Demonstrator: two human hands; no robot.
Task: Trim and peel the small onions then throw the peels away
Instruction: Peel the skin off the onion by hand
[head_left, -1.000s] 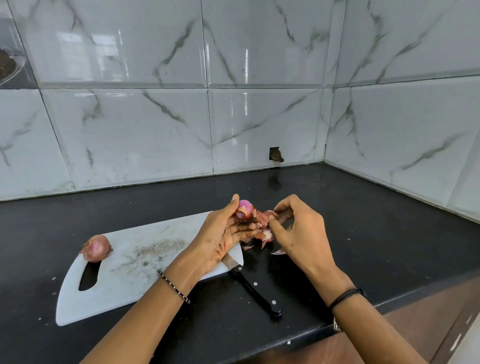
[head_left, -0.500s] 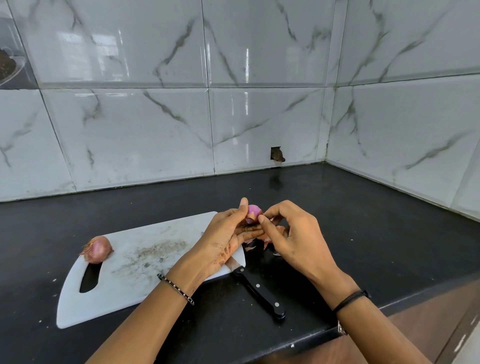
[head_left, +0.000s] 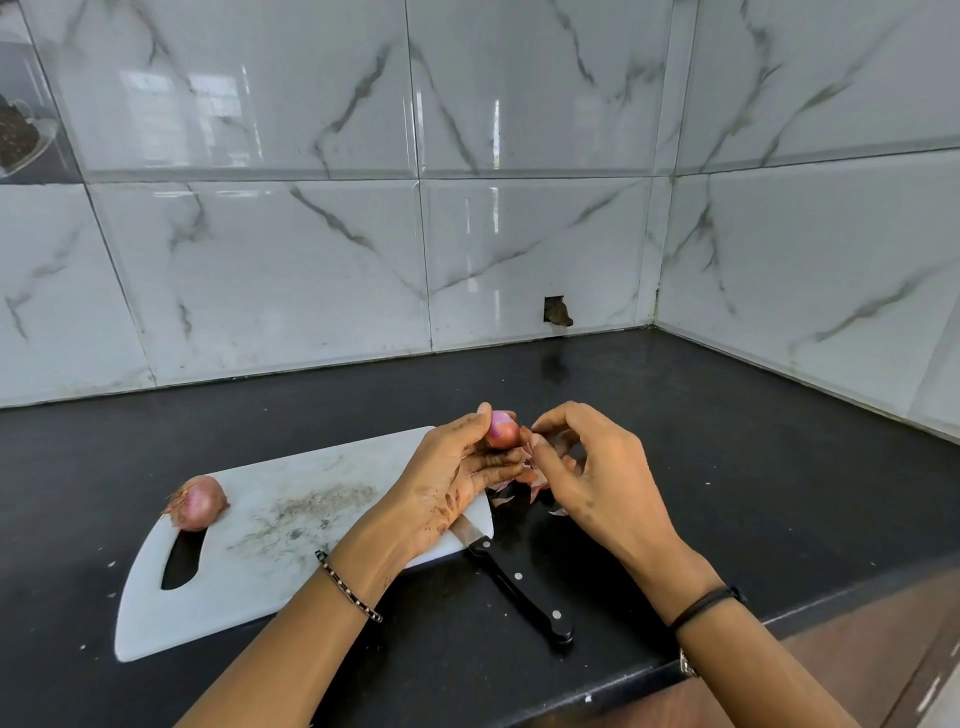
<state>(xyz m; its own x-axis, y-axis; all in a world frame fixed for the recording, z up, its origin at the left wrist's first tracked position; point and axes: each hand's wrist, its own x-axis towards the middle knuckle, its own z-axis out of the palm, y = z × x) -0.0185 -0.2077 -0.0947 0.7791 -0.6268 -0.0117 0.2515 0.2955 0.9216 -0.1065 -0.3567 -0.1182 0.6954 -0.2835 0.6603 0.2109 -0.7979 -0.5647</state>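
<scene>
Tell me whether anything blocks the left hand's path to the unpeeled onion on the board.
Nothing visible does. Only bare cutting board lies between the left hand and the unpeeled onion, though that hand holds another onion.

The left hand (head_left: 447, 483) gripped 1 small onion (head_left: 503, 430); at its 3 o'clock the right hand (head_left: 597, 483) pinched loose peel (head_left: 536, 448). An unpeeled onion (head_left: 196, 501) lay on the cutting board (head_left: 291, 525) at 9 o'clock, the knife (head_left: 519, 590) at 6 o'clock.

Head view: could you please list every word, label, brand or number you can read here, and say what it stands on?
None: no readable text anywhere.
The white plastic cutting board, the black-handled knife with steel rivets and the grey-veined white wall tiles carry no print.
The metal piece at the right wrist is too small to read.
</scene>
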